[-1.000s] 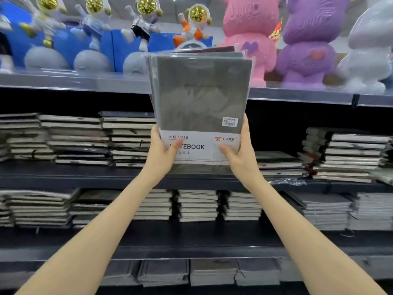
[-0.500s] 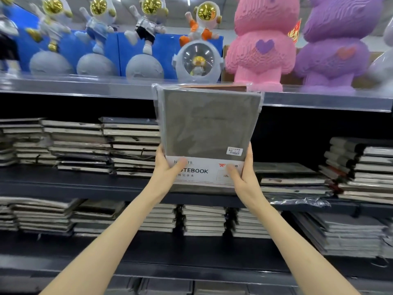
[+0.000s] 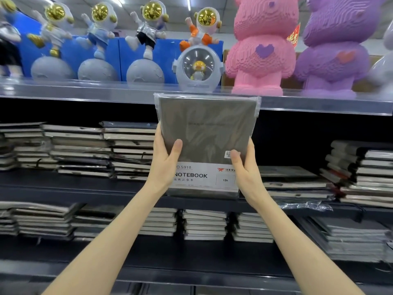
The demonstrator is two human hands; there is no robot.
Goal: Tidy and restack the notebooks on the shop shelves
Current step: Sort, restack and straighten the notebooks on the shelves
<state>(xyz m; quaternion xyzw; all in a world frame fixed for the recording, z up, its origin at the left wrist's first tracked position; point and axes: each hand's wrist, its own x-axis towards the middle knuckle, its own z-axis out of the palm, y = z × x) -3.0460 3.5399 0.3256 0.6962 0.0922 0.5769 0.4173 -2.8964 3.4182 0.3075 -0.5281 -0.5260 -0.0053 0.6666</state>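
Two bare hands hold one grey notebook wrapped in clear plastic [image 3: 206,133] upright in front of the dark middle shelf [image 3: 63,184]. The left hand [image 3: 164,165] grips its left edge and the right hand [image 3: 244,169] grips its right edge. Each thumb lies flat on the front cover, while the other fingers curl behind the book out of sight, so whether they are spread cannot be told. Between the two thumbs and just below them runs a white paper band printed NOTEBOOK [image 3: 204,177]; a small white price sticker [image 3: 228,154] sits right at the right thumb's tip. Above the fingers, the book's top edge overlaps the clear front lip of the top shelf [image 3: 85,90]. Just left of the left fingers stands a tall stack of dark notebooks lying flat [image 3: 129,150]; right of the right fingers lies a low pile of similar notebooks [image 3: 293,182]. Below the wrists, short stacks of notebooks [image 3: 204,224] sit on the lower shelf. High above the fingers stand a pale dome-shaped astronaut lamp [image 3: 198,67] and a pink block-built bear [image 3: 260,45].
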